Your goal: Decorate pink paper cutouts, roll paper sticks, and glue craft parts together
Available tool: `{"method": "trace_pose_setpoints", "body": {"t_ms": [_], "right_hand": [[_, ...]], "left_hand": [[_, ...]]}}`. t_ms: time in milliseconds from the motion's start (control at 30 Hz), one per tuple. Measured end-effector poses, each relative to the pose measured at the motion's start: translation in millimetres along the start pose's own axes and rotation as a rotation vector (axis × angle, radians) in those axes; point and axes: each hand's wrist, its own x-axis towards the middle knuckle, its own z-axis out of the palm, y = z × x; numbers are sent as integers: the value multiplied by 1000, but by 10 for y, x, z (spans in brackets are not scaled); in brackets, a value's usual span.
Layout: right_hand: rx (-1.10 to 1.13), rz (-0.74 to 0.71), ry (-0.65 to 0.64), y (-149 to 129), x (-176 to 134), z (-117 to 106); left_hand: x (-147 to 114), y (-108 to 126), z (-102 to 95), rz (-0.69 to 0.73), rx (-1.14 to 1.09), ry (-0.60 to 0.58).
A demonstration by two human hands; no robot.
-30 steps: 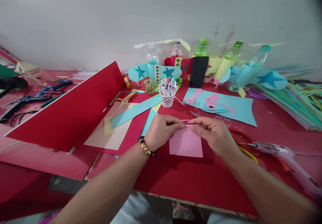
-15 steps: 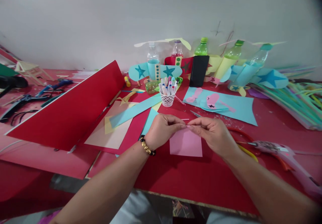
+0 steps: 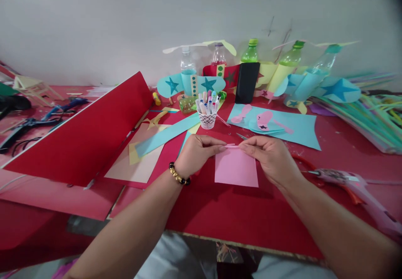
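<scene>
A pink sheet of paper (image 3: 236, 168) hangs between my hands, its top edge rolled or folded into a narrow strip. My left hand (image 3: 201, 151) pinches the top left corner between thumb and fingers, and my right hand (image 3: 266, 153) pinches the top right corner. Just past my right fingers a thin pointed metal tip (image 3: 241, 136) shows on the red table; the rest of it is hidden. Beyond it, pink paper cutouts (image 3: 264, 120) rest on a light blue sheet (image 3: 303, 130).
A cup of markers (image 3: 207, 119) stands ahead. Decorated bottles (image 3: 188, 78) and a black phone (image 3: 247, 82) line the wall. A pink glue gun (image 3: 354, 183) lies right beside red-handled scissors (image 3: 351, 195). A red board (image 3: 94, 132) stands tilted at left, near paper strips (image 3: 169, 134).
My hands have drawn apart along the top edge of the pink paper. More of the sheet and its rolled edge now shows between them. The camera view has shifted slightly.
</scene>
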Motion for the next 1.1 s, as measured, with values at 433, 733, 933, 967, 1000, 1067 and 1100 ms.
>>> {"method": "trace_pose_setpoints", "body": {"t_ms": [433,733,933,967,1000,1067,1100], "right_hand": [[-52,-39,-65,-34,-23,37],[-52,-60,-80,-12,-20,33],[-84,-86,-92,-42,-31,43],[-84,-92,-95,-49,-35,46],[-83,-94,-98,-55,-40,48],[-79,-86,-106,-63,-46,51],[-77,-80,-107,-65,-47,51]], "left_hand": [[-3,-39,51,3,-3,-39],[-14,-32,71,17,-13,-26],[-26,-28,84,-9,-31,-34],[-24,-36,87,-13,-39,-37],[-21,-45,89,-17,-49,-39],[-14,-65,91,-29,-67,-40],[-12,-74,92,-36,-75,-39]]}}
